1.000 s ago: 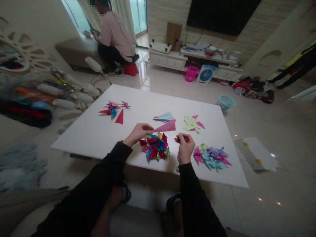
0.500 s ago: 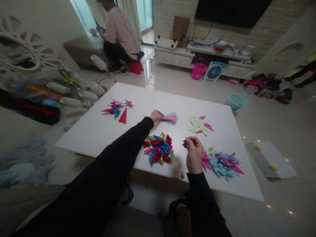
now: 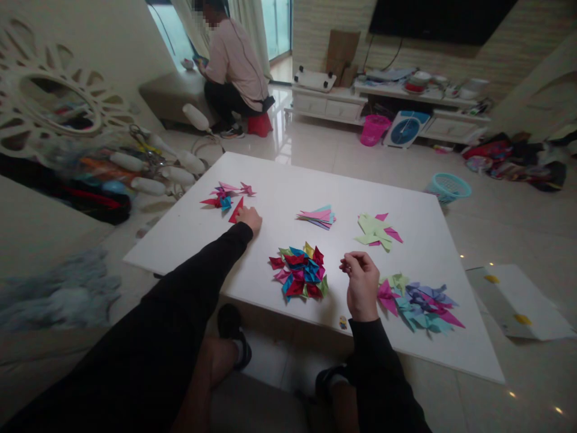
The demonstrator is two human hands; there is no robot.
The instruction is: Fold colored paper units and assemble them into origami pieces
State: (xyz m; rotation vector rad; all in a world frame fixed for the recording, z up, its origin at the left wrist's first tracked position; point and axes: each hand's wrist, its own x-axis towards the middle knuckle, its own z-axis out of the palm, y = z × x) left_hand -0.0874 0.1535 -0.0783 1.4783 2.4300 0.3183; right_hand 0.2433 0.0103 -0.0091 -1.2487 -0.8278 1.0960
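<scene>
My left hand is at a red folded paper triangle at the table's left, its fingers closed on the paper's right edge and partly covering it. Just beyond lie pink, red and blue folded paper pieces. My right hand hovers near the front edge, fingers curled together with nothing visible in them. It is between a heap of shiny multicoloured origami pieces and a pile of purple, pink and mint origami pieces. A fanned stack of narrow folded papers rests mid-table.
The pieces lie on a white table. Pale green and pink folded papers are at its right. A small sticker is by the front edge. A turquoise basket stands beyond the table; a person sits farther back.
My left hand has left the fanned paper stack and moved left to the red folded paper. My right hand keeps nearly the same pose. The view has shifted slightly.
</scene>
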